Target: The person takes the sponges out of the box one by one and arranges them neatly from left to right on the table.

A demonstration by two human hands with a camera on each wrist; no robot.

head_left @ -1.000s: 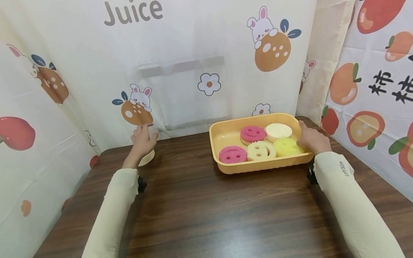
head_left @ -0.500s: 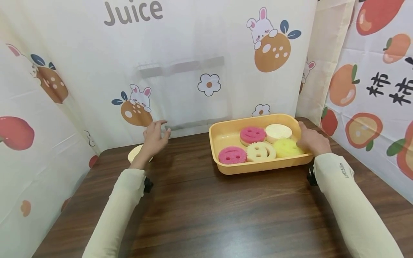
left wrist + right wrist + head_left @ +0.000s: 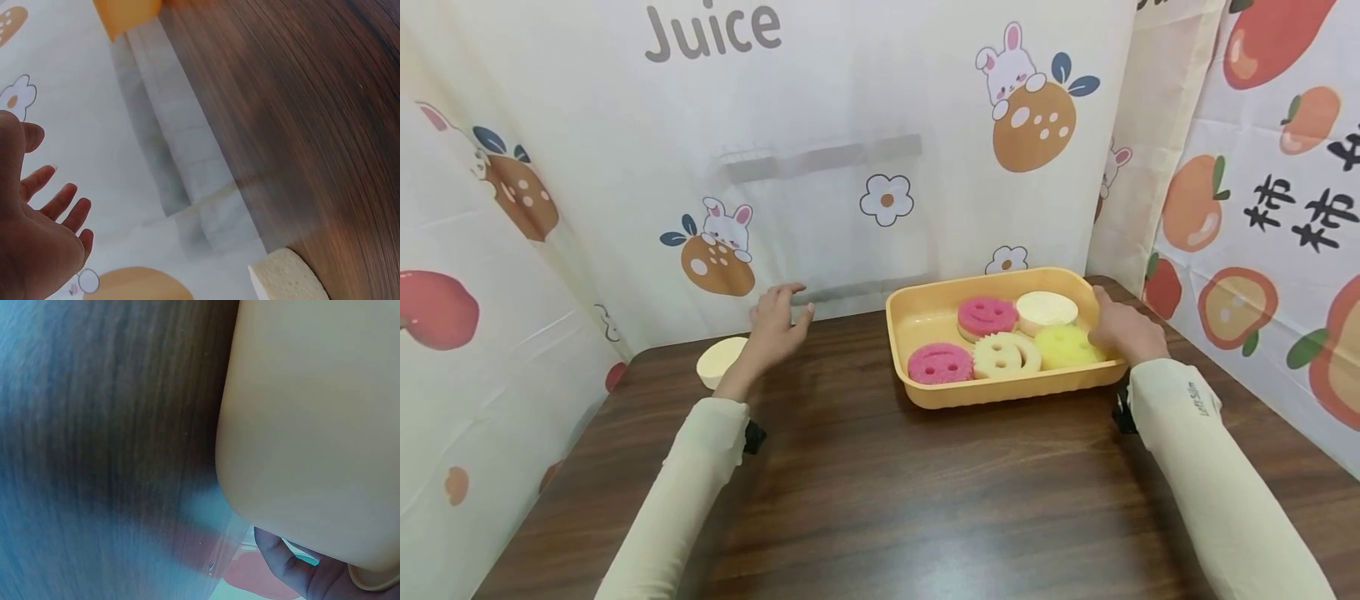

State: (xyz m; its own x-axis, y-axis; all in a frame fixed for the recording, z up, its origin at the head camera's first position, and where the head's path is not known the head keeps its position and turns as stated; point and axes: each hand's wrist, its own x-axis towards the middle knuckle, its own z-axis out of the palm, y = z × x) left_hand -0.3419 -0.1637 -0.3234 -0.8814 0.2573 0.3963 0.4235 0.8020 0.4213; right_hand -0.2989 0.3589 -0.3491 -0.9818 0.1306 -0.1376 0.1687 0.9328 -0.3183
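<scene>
My left hand (image 3: 777, 327) hovers above the back left of the table, fingers loosely spread and holding nothing. Behind its wrist lies a round cream sponge (image 3: 718, 360), also seen as a sponge edge (image 3: 289, 279) in the left wrist view. My right hand (image 3: 1129, 331) grips the right end of a yellow-orange tray (image 3: 925, 327), thumb side over the rim; the right wrist view shows fingers (image 3: 281, 559) against its outside wall (image 3: 312, 425). Inside the tray are two pink smiley sponges (image 3: 987, 317), a cream smiley sponge (image 3: 1006, 356), a yellow sponge (image 3: 1066, 347) and a round cream sponge (image 3: 1047, 309).
A dark wood table (image 3: 880, 483) carries the tray and the lone sponge. Printed cloth (image 3: 820, 100) hangs right along its back edge, and more cloth (image 3: 1247, 208) closes the right side. Another cloth (image 3: 490, 333) hangs on the left.
My left hand has moved right, away from the round cream sponge on the table, which now shows more fully. My right hand stays on the tray, which keeps its place.
</scene>
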